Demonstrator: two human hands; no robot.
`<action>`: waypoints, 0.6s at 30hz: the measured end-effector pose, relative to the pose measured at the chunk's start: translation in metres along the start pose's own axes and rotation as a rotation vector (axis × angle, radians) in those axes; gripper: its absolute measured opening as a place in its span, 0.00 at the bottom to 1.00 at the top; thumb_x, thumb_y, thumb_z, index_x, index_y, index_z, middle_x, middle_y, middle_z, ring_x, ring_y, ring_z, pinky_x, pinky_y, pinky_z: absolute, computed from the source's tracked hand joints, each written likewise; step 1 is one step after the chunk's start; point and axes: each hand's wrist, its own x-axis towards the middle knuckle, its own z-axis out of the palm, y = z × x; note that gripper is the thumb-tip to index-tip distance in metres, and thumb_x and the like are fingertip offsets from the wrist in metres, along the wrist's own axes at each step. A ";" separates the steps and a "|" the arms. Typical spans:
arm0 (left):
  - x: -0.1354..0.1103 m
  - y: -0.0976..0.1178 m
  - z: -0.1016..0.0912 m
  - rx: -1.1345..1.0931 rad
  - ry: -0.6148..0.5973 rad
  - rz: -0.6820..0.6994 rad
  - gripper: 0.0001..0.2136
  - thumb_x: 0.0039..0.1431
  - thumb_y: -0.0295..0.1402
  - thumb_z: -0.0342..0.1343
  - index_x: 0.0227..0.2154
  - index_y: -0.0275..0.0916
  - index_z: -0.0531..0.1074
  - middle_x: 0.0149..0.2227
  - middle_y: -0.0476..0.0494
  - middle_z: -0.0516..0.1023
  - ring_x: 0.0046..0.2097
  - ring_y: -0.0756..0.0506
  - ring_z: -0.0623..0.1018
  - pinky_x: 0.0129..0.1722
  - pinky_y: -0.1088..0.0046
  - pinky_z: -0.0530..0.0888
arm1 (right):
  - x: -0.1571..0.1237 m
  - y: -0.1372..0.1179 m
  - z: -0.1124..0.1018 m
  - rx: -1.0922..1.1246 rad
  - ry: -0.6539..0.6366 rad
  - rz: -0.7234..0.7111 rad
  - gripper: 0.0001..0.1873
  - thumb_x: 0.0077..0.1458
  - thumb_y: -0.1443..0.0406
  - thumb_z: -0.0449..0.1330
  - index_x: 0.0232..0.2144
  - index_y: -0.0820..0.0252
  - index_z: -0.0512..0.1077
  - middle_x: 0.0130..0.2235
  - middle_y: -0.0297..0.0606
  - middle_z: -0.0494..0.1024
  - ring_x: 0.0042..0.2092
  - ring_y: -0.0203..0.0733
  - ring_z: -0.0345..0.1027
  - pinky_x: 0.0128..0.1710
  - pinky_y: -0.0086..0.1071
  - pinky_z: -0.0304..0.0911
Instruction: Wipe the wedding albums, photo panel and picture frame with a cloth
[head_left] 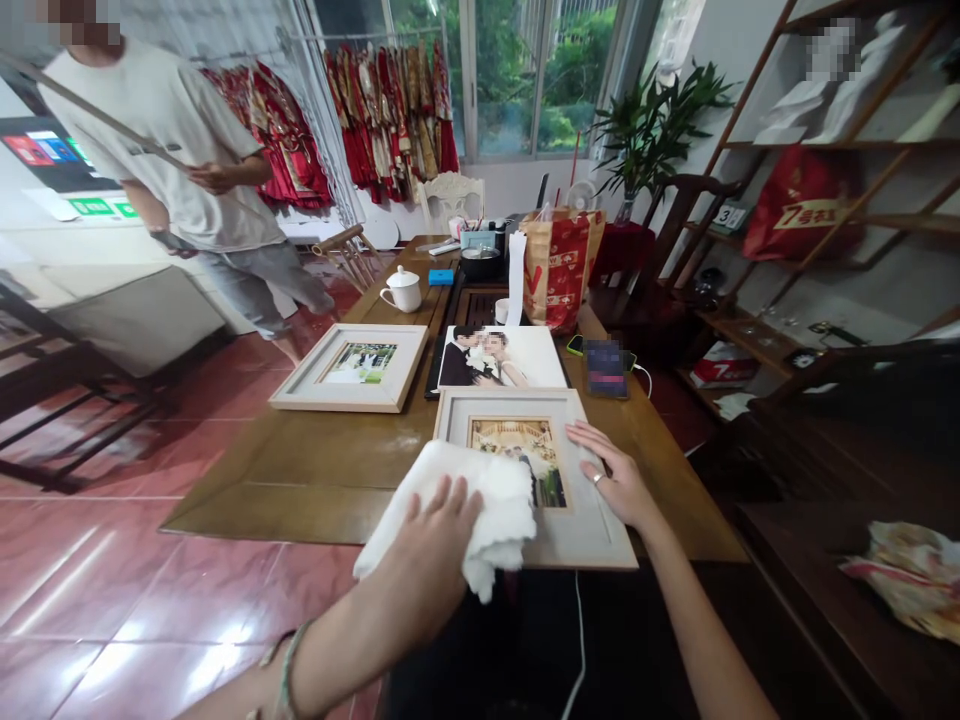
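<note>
My left hand (435,540) presses a white cloth (465,490) onto the lower left part of a picture frame (600,535), with its fingers bent over the cloth. The frame lies face up at the table's near edge, and the cloth covers part of the photo (517,440) inside it. At the frame's right side rests my right hand (611,475), fingers stretched along the rim, a ring on one finger. Just behind lies a large unframed wedding photo (525,360). To the left, a second picture frame (349,400) lies flat with a smaller photo inside.
The wooden table (300,480) also bears a lidded white cup (405,290), a blue box (441,277), a red and tan paper bag (559,270) and a phone (606,368) near a white cable. Another person (180,150) stands at the left, holding a long stick.
</note>
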 end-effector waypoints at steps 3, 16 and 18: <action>0.021 -0.007 0.008 0.007 0.154 0.003 0.39 0.48 0.22 0.53 0.64 0.36 0.47 0.67 0.31 0.41 0.66 0.33 0.39 0.62 0.46 0.45 | 0.000 0.000 0.000 -0.004 -0.001 0.003 0.22 0.53 0.70 0.53 0.50 0.53 0.72 0.56 0.40 0.71 0.62 0.48 0.57 0.62 0.51 0.51; 0.026 0.051 0.032 -0.185 0.243 0.723 0.40 0.45 0.28 0.53 0.63 0.41 0.46 0.67 0.46 0.46 0.68 0.43 0.39 0.63 0.48 0.35 | 0.003 0.002 -0.004 0.039 -0.023 -0.005 0.20 0.56 0.63 0.56 0.51 0.54 0.72 0.57 0.43 0.70 0.62 0.50 0.57 0.62 0.51 0.52; 0.027 0.045 0.031 -0.183 0.248 0.696 0.37 0.46 0.26 0.51 0.63 0.40 0.49 0.67 0.46 0.50 0.68 0.43 0.42 0.63 0.47 0.38 | 0.002 0.000 -0.003 0.030 -0.019 0.004 0.20 0.55 0.66 0.55 0.51 0.55 0.72 0.57 0.43 0.71 0.62 0.49 0.57 0.62 0.51 0.52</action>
